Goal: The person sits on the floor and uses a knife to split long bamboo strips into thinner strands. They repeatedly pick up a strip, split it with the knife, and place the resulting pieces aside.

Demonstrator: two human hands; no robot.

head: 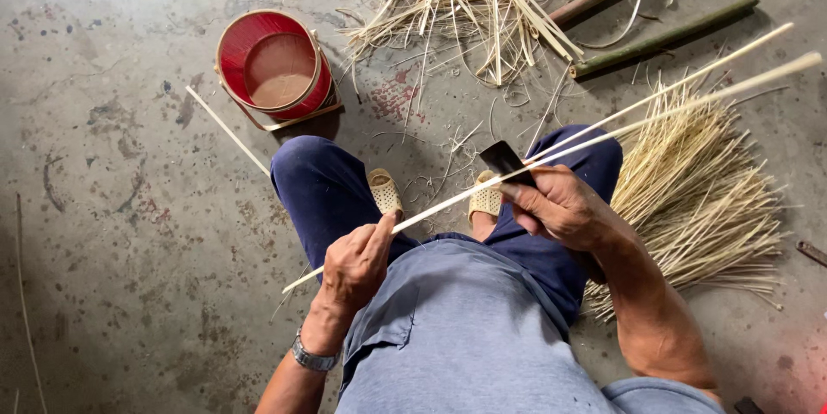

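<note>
A long pale bamboo strip [655,112] runs from lower left to upper right across my lap and splits into two thin halves past the blade. My left hand [356,263] grips the strip's near end, thumb laid along it. My right hand [560,205] is closed on a dark knife [504,158], its blade set into the strip where the split starts.
A red bucket [231,61] with a bamboo rim stands on the concrete floor ahead left. Loose bamboo shavings [465,0] lie ahead, two bamboo poles [663,35] at upper right, a bundle of thin strips [706,199] on the right. My knees and sandals are below.
</note>
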